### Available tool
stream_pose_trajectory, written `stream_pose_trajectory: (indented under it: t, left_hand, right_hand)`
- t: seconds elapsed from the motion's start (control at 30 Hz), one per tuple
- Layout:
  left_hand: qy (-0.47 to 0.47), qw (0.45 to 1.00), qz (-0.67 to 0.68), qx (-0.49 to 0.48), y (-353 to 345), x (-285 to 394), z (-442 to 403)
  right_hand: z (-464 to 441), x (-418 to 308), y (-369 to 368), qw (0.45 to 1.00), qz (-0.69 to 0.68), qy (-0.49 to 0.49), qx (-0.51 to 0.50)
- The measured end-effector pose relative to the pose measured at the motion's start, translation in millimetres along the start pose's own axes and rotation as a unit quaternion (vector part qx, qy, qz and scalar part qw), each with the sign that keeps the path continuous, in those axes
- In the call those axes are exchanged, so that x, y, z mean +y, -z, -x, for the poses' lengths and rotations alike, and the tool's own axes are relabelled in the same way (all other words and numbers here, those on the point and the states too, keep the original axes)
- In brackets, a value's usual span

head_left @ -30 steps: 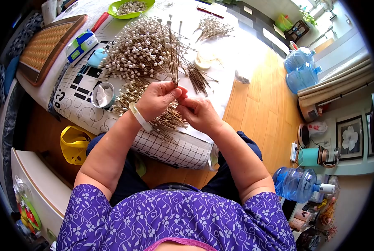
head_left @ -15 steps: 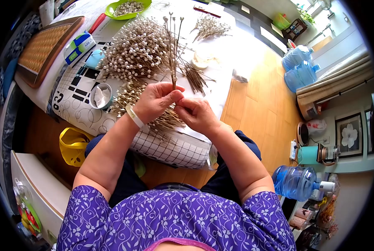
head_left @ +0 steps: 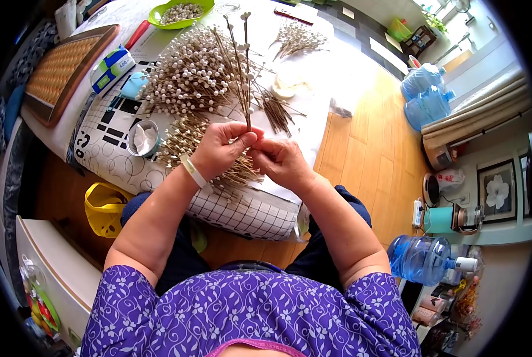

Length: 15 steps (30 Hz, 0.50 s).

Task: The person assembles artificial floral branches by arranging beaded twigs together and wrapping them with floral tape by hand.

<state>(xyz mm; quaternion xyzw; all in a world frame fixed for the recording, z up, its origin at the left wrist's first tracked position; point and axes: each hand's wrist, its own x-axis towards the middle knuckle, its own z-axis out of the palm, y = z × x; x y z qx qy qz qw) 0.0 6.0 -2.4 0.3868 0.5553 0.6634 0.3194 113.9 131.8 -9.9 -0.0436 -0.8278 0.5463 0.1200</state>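
Upright between thumb and fingers, my left hand (head_left: 223, 147) grips a few brown stems (head_left: 246, 71) tipped with small pale buds. My right hand (head_left: 282, 162) is pinched closed against the left fingertips, at the lower end of the stems; what it holds is too small to make out. Behind the hands lies a large heap of white-beaded stems (head_left: 188, 71), with more stems (head_left: 182, 140) beside and under my left wrist. A bundle of bare brown stems (head_left: 276, 112) and a roll of pale tape (head_left: 284, 88) lie beyond my right hand.
A round tin (head_left: 143, 138) with white contents, a blue-green packet (head_left: 112, 70) and a green bowl of beads (head_left: 179, 13) stand on the left. A small beaded bunch (head_left: 298, 39) lies at the back, near a red tool (head_left: 293, 16). A yellow bag (head_left: 104, 209) sits below the table edge.
The held stems have shifted and spread, their tops leaning further left. Both hands stay together in nearly the same place, and the view has moved slightly.
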Motion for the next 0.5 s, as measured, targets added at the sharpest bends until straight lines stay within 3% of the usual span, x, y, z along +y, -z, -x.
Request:
stream_pose_trajectory:
  t: [0.13, 0.27, 0.5]
  left_hand:
    - [-0.003, 0.994, -0.106, -0.017, 7, -2, 1]
    - [-0.001, 0.998, -0.066, 0.007, 6, -2, 0]
    - [0.025, 0.996, -0.081, -0.021, 9, 3, -1]
  right_hand:
    - [-1, -2, 1, 0.998, 0.05, 0.027, 0.006]
    - [1, -18, 9, 0.993, 0.113, 0.024, -0.025]
    - [0, -16, 3, 0.998, 0.052, 0.028, -0.011]
